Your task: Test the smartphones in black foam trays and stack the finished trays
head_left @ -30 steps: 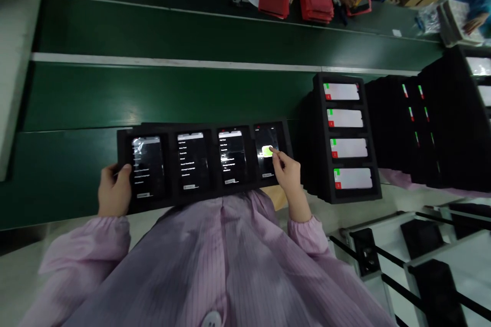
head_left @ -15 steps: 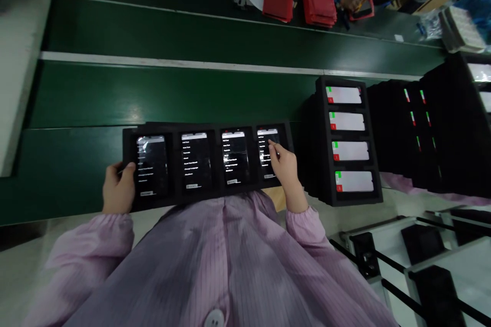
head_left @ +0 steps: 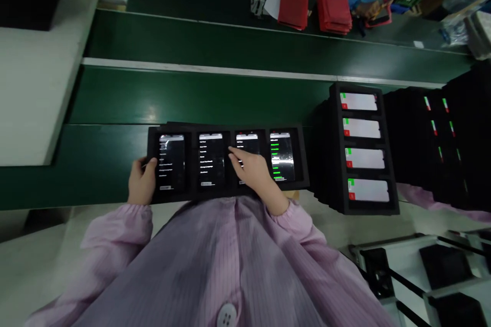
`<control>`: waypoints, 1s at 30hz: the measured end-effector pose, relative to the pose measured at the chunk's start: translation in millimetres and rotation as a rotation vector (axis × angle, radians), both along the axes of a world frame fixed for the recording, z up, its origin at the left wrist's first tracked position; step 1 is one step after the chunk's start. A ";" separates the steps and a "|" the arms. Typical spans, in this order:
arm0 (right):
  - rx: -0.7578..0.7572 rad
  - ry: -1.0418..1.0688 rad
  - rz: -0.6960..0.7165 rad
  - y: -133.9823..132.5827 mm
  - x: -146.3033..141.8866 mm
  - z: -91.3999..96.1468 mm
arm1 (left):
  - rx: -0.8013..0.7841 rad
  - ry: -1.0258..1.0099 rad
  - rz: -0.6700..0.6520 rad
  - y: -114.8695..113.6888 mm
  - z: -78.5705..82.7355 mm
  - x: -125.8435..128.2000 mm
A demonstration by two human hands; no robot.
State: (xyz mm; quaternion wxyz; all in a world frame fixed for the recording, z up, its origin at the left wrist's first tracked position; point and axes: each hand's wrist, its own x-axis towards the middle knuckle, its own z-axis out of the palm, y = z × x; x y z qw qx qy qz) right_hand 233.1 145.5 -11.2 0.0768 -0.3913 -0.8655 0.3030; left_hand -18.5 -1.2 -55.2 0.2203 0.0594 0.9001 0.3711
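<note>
A black tray (head_left: 192,195) lies at the front of the green bench, with smartphones lying in a row in its pockets. My left hand (head_left: 141,181) grips the tray's left end, thumb over the rim beside the leftmost phone (head_left: 172,163). That phone, the second phone (head_left: 211,161) and the third phone (head_left: 247,138) show white menu text on dark screens. Green lines of text fill the rightmost phone (head_left: 282,158). Over the third phone is my right hand (head_left: 253,169), holding nothing, index finger stretched left toward the second phone; it hides much of the third screen.
Right of my tray stands a stack of black trays (head_left: 393,184), its top one holding white-faced devices with green and red labels. More dark stacks (head_left: 414,143) stand beyond. Red pouches (head_left: 293,7) lie across the bench (head_left: 161,97), near another person's hand (head_left: 368,10).
My right hand has moved left from the rightmost phone to the third. The rightmost screen has switched from a white menu to green text. The view has shifted left.
</note>
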 end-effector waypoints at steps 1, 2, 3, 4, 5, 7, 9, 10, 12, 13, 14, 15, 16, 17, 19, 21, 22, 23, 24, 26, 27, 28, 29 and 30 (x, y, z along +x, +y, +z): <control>-0.011 -0.003 0.030 -2.2 -8.0 0.2 | 0.006 -0.014 0.003 0.5 1.3 -0.4; -0.020 -0.009 0.051 -3.8 -15.6 -0.1 | 0.012 -0.032 0.004 1.4 2.8 -1.3; -0.026 -0.018 0.064 -4.7 -22.3 -0.7 | 0.021 -0.055 0.003 2.7 4.4 -2.7; -0.030 -0.029 0.071 -4.9 -27.7 -1.5 | 0.032 -0.081 -0.002 4.5 5.7 -4.5; -0.033 -0.040 0.072 -4.6 -31.5 -2.3 | 0.046 -0.105 -0.007 6.9 6.7 -6.8; -0.036 -0.046 0.061 -3.5 -33.5 -3.1 | 0.074 -0.147 -0.015 12.9 6.9 -12.1; -0.034 -0.016 0.036 -2.7 -28.4 -3.3 | 0.090 -0.178 -0.014 20.1 4.6 -17.1; -0.035 0.009 0.020 -2.8 -23.8 -3.4 | 0.091 -0.189 -0.008 23.7 2.8 -18.9; -0.045 0.072 -0.012 -3.8 -12.1 -4.1 | 0.085 -0.199 0.009 29.6 -0.2 -21.0; -0.053 0.112 -0.026 -4.8 -5.7 -4.8 | 0.081 -0.201 0.016 31.6 -1.0 -21.1; -0.061 0.157 -0.041 -6.0 0.6 -5.6 | 0.080 -0.204 0.021 32.6 -1.1 -20.9; -0.068 0.203 -0.059 -7.5 6.5 -6.6 | 0.082 -0.211 0.022 32.7 -0.3 -20.4; -0.074 0.248 -0.076 -9.2 11.8 -7.5 | 0.089 -0.222 0.020 31.9 1.1 -19.7; -0.078 0.284 -0.093 -11.1 16.2 -8.3 | 0.100 -0.235 0.016 30.4 2.9 -19.1; -0.088 0.325 -0.117 -15.7 22.1 -9.8 | 0.129 -0.256 0.006 25.5 6.5 -18.2; -0.107 0.324 -0.118 -21.5 23.9 -11.3 | 0.158 -0.265 0.004 19.1 8.2 -17.0; -0.119 0.315 -0.110 -24.8 23.6 -12.2 | 0.171 -0.267 0.004 15.5 8.0 -16.1; -0.132 0.302 -0.093 -28.3 22.7 -13.2 | 0.183 -0.268 0.005 11.6 7.0 -14.8; -0.143 0.288 -0.070 -31.8 21.3 -14.2 | 0.194 -0.268 0.005 7.4 5.4 -13.2; -0.157 0.257 -0.010 -38.1 17.9 -16.0 | 0.216 -0.261 0.003 -1.7 1.0 -9.0; -0.158 0.239 0.018 -40.4 16.0 -16.5 | 0.224 -0.254 0.004 -6.4 -1.3 -6.7; -0.156 0.219 0.042 -42.1 14.0 -16.8 | 0.228 -0.245 0.008 -11.0 -3.6 -4.4; -0.153 0.197 0.059 -43.0 11.8 -16.7 | 0.228 -0.236 0.013 -15.2 -5.5 -2.2; -0.149 0.172 0.070 -43.1 9.5 -16.4 | 0.227 -0.228 0.019 -19.0 -7.0 -0.3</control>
